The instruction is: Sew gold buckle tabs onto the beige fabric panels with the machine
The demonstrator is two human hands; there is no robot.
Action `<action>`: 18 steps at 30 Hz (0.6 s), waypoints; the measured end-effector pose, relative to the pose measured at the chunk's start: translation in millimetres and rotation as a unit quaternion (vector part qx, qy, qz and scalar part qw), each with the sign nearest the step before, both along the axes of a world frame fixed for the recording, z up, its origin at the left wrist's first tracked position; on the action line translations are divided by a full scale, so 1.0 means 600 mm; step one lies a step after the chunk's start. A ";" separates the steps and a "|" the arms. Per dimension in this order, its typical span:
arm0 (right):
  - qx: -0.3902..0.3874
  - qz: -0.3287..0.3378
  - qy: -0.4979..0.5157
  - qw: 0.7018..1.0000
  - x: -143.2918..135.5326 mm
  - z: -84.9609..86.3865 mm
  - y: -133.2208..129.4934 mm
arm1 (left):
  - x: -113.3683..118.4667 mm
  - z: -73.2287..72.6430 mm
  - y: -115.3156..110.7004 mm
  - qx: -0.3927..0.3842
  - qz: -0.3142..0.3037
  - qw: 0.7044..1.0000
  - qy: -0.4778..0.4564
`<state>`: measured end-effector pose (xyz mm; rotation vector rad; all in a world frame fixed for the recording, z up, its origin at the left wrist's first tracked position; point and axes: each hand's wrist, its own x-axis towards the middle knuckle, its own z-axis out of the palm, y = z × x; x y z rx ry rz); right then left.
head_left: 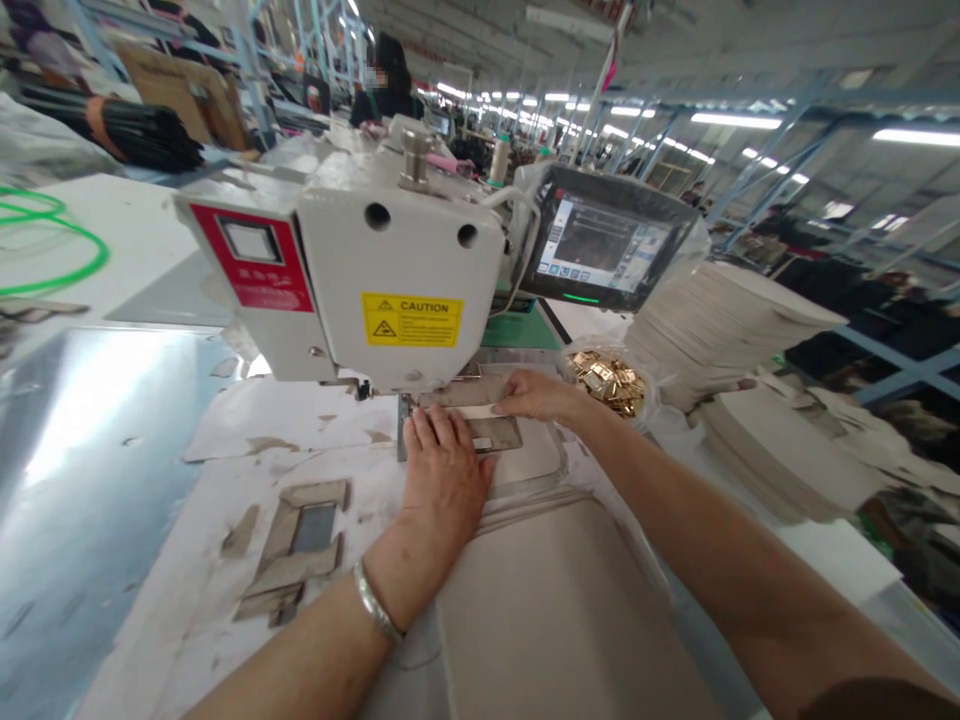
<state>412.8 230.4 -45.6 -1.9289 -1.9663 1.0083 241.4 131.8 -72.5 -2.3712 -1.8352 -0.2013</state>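
Observation:
Under the head of a white industrial sewing machine (405, 240), my left hand (446, 480) lies with its fingers stretched out over a pale fabric strip (476, 411) and the metal clamp frame. My right hand (534, 395) is closed at the strip's right end, pinching it between thumb and fingers. The clamp frame (506, 432) rests on a beige panel (536, 460) with a rounded corner. My left fingers cover the strip's left end. Nearer to me lies a stack of beige panels (562, 600), close below both hands.
A bag of gold metal pieces (611, 382) sits right of my right hand. Behind it are tall stacks of beige panels (720, 320) and a control screen (607, 240). A taped square template (296, 540) lies left. A person (386, 85) is in the background.

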 end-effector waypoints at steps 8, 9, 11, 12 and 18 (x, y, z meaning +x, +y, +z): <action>-0.065 -0.014 -0.024 0.997 0.013 0.008 0.000 | -0.005 -0.002 -0.001 0.010 -0.015 1.000 -0.005; -0.065 -0.012 -0.020 0.998 0.013 0.010 0.000 | -0.004 -0.004 -0.002 0.010 -0.012 1.000 -0.009; -0.067 -0.015 -0.011 0.998 0.013 0.013 -0.002 | -0.003 -0.006 -0.005 0.008 -0.007 1.000 -0.019; -0.070 -0.018 -0.005 0.997 0.013 0.016 -0.003 | -0.003 -0.007 -0.005 0.005 -0.005 1.000 -0.022; -0.104 -0.036 0.027 0.993 0.013 0.021 -0.009 | -0.007 0.002 -0.001 0.014 -0.019 0.999 -0.037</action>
